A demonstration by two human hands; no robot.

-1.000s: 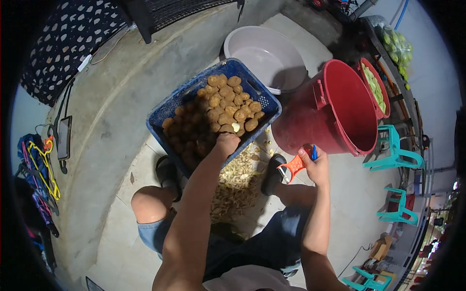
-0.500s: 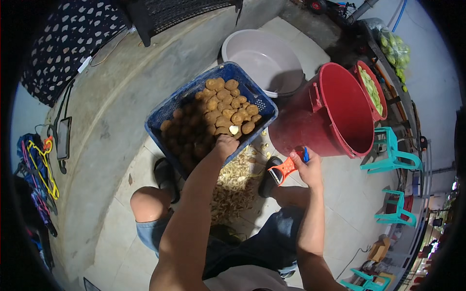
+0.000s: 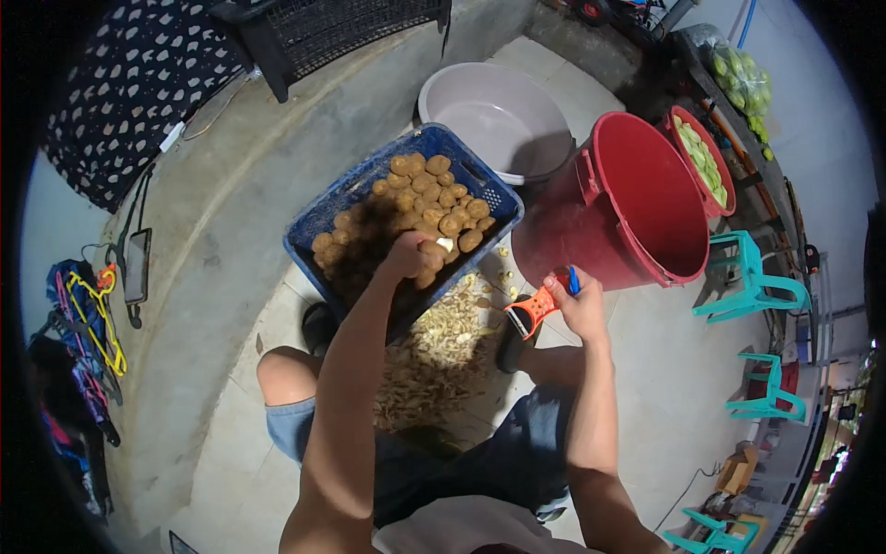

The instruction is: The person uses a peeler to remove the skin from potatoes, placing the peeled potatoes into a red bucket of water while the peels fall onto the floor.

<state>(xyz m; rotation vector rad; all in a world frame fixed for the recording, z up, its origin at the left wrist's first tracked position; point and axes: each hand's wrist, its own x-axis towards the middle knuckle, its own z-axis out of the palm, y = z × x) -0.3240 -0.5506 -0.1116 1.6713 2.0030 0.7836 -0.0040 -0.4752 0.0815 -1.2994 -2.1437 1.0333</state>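
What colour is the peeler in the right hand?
Orange plastic peeler, with a blue part showing above the right hand; head view.

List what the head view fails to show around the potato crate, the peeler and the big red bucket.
- Left hand: fingers in the blue crate; its grasp is hidden.
- Orange peeler: blade too small.
- Red bucket: bottom hidden by its own wall.
- Right hand: palm faces away.
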